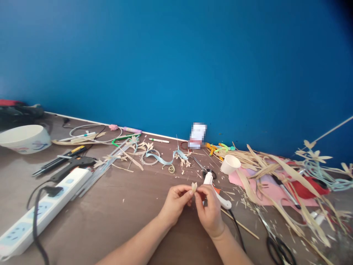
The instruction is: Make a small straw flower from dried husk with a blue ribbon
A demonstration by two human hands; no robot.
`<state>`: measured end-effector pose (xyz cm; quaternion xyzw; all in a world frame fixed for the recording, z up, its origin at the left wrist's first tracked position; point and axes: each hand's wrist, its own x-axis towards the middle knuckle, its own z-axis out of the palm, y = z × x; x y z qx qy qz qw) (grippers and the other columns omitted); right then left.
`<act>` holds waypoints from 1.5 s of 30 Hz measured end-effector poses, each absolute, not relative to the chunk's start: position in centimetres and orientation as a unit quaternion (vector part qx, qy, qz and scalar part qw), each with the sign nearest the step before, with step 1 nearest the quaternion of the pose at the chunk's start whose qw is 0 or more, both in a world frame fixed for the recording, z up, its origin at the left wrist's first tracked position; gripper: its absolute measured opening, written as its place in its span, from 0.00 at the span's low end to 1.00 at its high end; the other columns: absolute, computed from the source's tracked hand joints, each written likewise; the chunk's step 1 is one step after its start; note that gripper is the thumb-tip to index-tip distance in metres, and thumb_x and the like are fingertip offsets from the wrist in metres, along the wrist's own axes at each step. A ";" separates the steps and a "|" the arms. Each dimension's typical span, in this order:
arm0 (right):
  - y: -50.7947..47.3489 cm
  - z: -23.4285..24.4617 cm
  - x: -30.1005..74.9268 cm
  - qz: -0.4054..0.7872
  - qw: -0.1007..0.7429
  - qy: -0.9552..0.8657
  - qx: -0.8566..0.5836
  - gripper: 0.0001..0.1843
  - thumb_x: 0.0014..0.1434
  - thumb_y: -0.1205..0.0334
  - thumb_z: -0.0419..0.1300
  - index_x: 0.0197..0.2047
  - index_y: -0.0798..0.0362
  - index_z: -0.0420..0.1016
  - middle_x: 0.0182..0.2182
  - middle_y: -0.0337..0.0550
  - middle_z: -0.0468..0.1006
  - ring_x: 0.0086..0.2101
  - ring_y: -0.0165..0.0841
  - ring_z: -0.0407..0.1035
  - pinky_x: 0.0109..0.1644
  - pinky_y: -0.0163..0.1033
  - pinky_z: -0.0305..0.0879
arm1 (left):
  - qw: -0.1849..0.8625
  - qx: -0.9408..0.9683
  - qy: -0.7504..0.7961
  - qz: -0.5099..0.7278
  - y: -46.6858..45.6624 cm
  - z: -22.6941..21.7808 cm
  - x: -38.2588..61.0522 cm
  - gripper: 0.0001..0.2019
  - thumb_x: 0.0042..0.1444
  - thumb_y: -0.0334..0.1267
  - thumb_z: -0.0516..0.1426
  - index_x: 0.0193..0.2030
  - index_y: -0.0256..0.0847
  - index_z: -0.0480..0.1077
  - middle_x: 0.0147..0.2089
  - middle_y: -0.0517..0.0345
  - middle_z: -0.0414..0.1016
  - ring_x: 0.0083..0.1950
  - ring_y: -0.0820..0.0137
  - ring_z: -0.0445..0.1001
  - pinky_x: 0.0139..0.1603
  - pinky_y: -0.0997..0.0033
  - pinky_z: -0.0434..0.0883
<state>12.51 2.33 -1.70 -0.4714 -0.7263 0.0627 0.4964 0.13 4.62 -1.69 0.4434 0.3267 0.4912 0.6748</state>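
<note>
Between my two hands is a small cream-coloured petal-shaped piece [194,187], held up above the table. My left hand [176,202] pinches its left side between thumb and forefinger. From the other side my right hand [209,208] closes its fingertips on the same piece. Its lower end is hidden by my fingers. Just behind my right hand lies a white corded tool [224,202], partly covered by the hand; its kind is not clear. A thin wooden stick [244,225] rests to the right of my right wrist.
On the left are a white power strip [41,209], a black glue gun [74,165] and a white bowl [26,138]. A small white cup [230,164], pale dried strips [264,169] and black-handled scissors [278,246] lie right. A blue wall [165,73] rises behind.
</note>
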 end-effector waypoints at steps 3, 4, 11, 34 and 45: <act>2.3 -1.7 12.4 0.046 0.501 -0.729 -0.465 0.09 0.55 0.73 0.50 0.38 0.52 0.63 0.31 0.44 0.67 0.32 0.33 0.64 0.33 0.40 0.64 | 0.663 0.447 0.338 0.497 4.6 -1.6 0.1 0.12 0.44 0.43 0.60 0.27 0.34 0.73 0.20 0.61 0.65 0.22 0.78 0.59 0.25 0.76 0.59; 2.2 -1.7 12.4 0.039 0.502 -0.729 -0.464 0.09 0.55 0.73 0.50 0.38 0.52 0.64 0.31 0.44 0.66 0.32 0.33 0.64 0.34 0.40 0.64 | 0.658 0.450 0.341 0.499 4.6 -1.6 0.1 0.12 0.44 0.43 0.60 0.27 0.34 0.73 0.19 0.61 0.64 0.22 0.78 0.59 0.25 0.76 0.59; 2.1 -1.8 12.3 0.050 0.503 -0.721 -0.474 0.07 0.55 0.73 0.50 0.34 0.52 0.64 0.31 0.44 0.66 0.32 0.33 0.63 0.34 0.40 0.63 | 0.629 0.473 0.352 0.506 4.5 -1.7 0.1 0.12 0.46 0.43 0.58 0.28 0.34 0.73 0.20 0.60 0.65 0.22 0.77 0.60 0.25 0.76 0.60; 2.6 -1.9 12.2 0.101 0.504 -0.711 -0.480 0.06 0.55 0.72 0.50 0.34 0.52 0.62 0.31 0.43 0.64 0.33 0.34 0.62 0.35 0.40 0.62 | 0.698 0.405 0.346 0.479 4.8 -1.7 0.4 0.14 0.42 0.45 0.61 0.27 0.33 0.73 0.21 0.59 0.67 0.21 0.79 0.60 0.23 0.78 0.60; 2.6 -1.9 12.3 0.083 0.514 -0.706 -0.480 0.06 0.55 0.73 0.51 0.32 0.52 0.61 0.30 0.42 0.63 0.31 0.32 0.61 0.33 0.38 0.61 | 0.763 0.347 0.296 0.459 5.0 -1.8 0.2 0.09 0.40 0.39 0.63 0.24 0.33 0.73 0.22 0.59 0.66 0.23 0.79 0.62 0.23 0.80 0.60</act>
